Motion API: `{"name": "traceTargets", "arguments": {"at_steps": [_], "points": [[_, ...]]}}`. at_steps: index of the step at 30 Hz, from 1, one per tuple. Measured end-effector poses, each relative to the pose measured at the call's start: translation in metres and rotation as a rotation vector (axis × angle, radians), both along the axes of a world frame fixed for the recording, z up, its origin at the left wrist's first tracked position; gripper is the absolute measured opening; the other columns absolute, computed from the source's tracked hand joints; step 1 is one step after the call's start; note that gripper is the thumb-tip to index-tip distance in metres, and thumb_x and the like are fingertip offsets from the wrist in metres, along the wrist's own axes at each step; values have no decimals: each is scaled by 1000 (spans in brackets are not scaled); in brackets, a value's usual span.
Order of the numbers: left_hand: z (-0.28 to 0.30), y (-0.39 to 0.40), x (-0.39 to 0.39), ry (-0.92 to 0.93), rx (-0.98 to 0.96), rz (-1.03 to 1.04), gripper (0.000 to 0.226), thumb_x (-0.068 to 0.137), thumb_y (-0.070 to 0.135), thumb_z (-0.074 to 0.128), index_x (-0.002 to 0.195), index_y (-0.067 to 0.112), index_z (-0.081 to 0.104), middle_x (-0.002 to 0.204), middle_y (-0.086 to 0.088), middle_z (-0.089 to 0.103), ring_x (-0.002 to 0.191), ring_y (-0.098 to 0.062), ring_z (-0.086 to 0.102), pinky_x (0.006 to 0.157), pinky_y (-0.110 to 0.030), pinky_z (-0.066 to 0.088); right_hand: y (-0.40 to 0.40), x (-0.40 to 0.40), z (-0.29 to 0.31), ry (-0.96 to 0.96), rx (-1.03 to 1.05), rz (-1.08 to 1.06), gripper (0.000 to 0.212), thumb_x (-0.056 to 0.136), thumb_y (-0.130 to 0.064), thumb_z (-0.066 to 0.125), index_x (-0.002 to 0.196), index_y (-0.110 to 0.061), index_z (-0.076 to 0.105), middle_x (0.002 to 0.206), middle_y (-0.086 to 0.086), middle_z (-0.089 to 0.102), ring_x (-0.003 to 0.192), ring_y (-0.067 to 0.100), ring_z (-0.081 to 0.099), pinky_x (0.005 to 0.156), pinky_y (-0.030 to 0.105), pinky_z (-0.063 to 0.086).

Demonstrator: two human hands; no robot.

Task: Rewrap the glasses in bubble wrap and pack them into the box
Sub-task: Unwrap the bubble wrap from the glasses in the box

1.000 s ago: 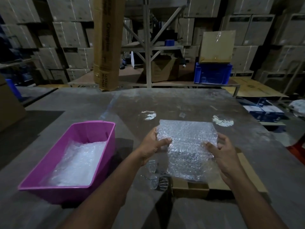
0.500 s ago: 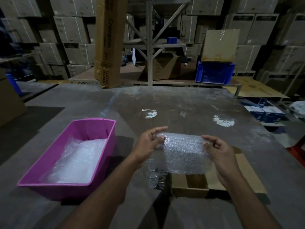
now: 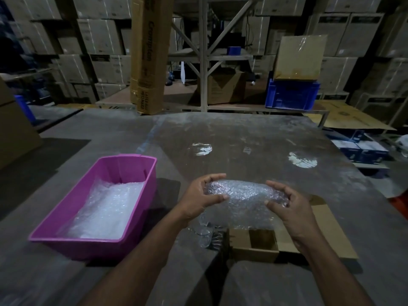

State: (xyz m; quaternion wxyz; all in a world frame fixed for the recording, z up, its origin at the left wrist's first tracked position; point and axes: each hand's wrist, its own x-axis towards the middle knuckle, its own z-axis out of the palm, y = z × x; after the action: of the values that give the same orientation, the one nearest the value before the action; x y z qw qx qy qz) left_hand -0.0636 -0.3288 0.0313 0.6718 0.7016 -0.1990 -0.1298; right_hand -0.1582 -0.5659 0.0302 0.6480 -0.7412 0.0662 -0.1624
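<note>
Wrapping step under way. Left hand (image 3: 199,196) and right hand (image 3: 287,205) both curled round the ends of a rolled bubble wrap (image 3: 242,195) bundle, held just above the surface (image 3: 242,133); loose tail of the sheet hanging below. Glass inside presumed, not discernible through the wrap. Bare glasses (image 3: 204,234) standing near the left wrist, just beside the open cardboard box (image 3: 254,248) at the near edge. Pink tub (image 3: 132,171) to the left, holding more wrap. Next, likely: finish rolling the tail, tuck the ends, lower bundle into box. Firm but gentle grip needed; glass fragile.
</note>
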Motion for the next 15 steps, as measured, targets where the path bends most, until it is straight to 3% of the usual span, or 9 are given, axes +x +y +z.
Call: {"name": "traceTargets", "arguments": {"at_steps": [2, 5, 9, 15], "points": [[-2, 1, -2, 6, -3, 8, 56, 79, 10, 84, 130, 25, 66, 136, 13, 59, 114, 7, 61, 95, -24, 53, 0, 0, -4, 9, -1, -25, 42, 86, -3, 74, 117, -30, 70, 118, -11, 69, 99, 5, 69, 74, 22, 58], [-6, -1, -6, 33, -14, 19, 59, 76, 9, 86, 129, 26, 66, 137, 9, 61, 120, -14, 65, 100, -33, 54, -4, -1, -8, 12, -17, -33, 32, 86, -6, 76, 109, -28, 73, 110, -7, 73, 101, 14, 70, 76, 28, 59], [-4, 0, -9, 12, 16, 35, 63, 74, -2, 85, 130, 17, 65, 132, 6, 64, 117, -7, 65, 94, -26, 55, -4, 1, -6, 5, -14, -30, 26, 86, -9, 76, 104, -27, 74, 106, -5, 75, 99, 14, 70, 73, 25, 57], [-10, -3, -16, -15, 139, 116, 47, 72, 8, 89, 114, 20, 72, 123, 2, 71, 116, -17, 67, 103, -38, 53, -8, -4, 0, -5, 4, 21, 23, 89, -8, 73, 106, -24, 73, 109, -8, 71, 89, -6, 67, 62, 10, 52]]}}
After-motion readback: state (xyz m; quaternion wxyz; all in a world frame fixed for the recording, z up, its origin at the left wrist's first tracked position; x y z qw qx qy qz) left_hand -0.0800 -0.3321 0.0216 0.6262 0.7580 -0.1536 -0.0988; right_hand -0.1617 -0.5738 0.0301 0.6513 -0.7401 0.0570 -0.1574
